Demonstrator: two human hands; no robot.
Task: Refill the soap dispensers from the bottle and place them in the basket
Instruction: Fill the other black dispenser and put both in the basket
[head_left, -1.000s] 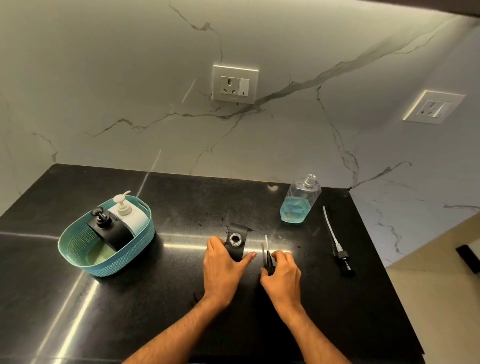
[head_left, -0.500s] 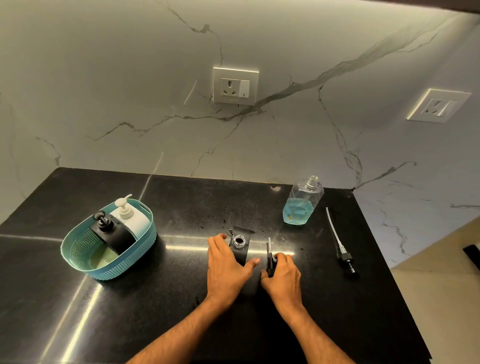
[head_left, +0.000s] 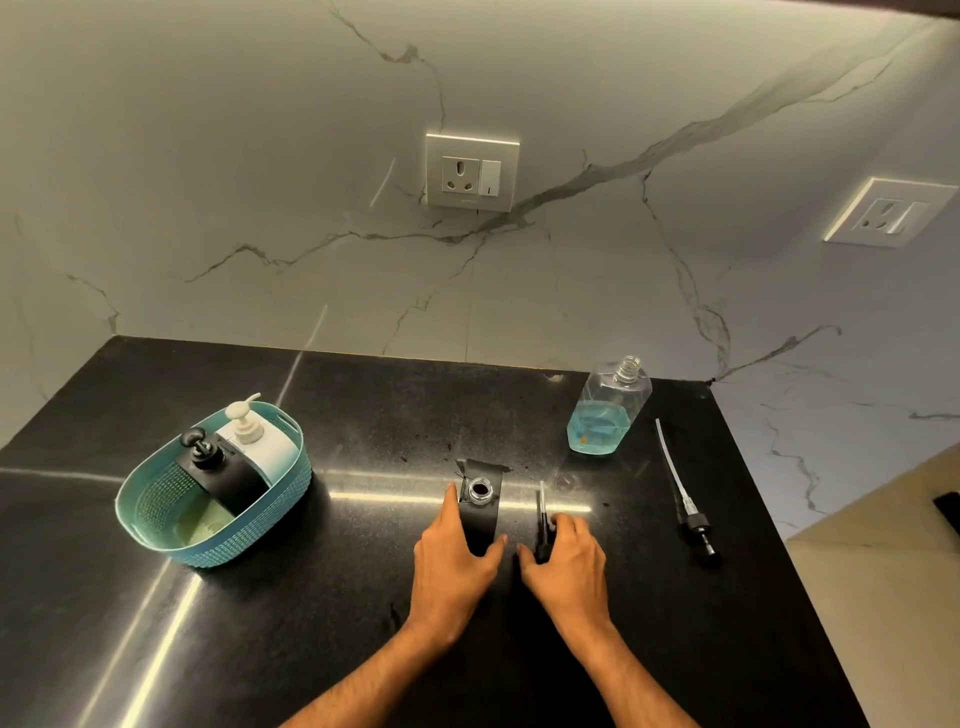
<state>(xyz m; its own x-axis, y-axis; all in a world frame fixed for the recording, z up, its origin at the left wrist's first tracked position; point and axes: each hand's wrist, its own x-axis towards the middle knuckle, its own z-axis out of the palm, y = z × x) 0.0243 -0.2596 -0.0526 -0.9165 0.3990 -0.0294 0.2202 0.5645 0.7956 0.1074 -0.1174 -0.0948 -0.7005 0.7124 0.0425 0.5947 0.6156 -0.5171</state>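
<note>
A black square soap dispenser (head_left: 480, 501) stands open-necked on the black counter, and my left hand (head_left: 454, 556) grips its near side. My right hand (head_left: 566, 558) is closed on that dispenser's black pump (head_left: 542, 525), whose tube points away from me, just right of the dispenser. A clear refill bottle (head_left: 608, 410) with blue soap in its lower part stands uncapped at the back right. Its pump (head_left: 683, 499) lies on the counter to the right. The teal basket (head_left: 156, 512) at the left holds a black dispenser (head_left: 223, 470) and a white dispenser (head_left: 260, 439).
The counter ends at a marble wall behind and drops off at the right edge (head_left: 769, 519). A socket plate (head_left: 471, 172) sits on the back wall and another socket plate (head_left: 891, 212) on the right wall.
The view has shifted slightly. Both hands stay in place on the black dispenser and its pump.
</note>
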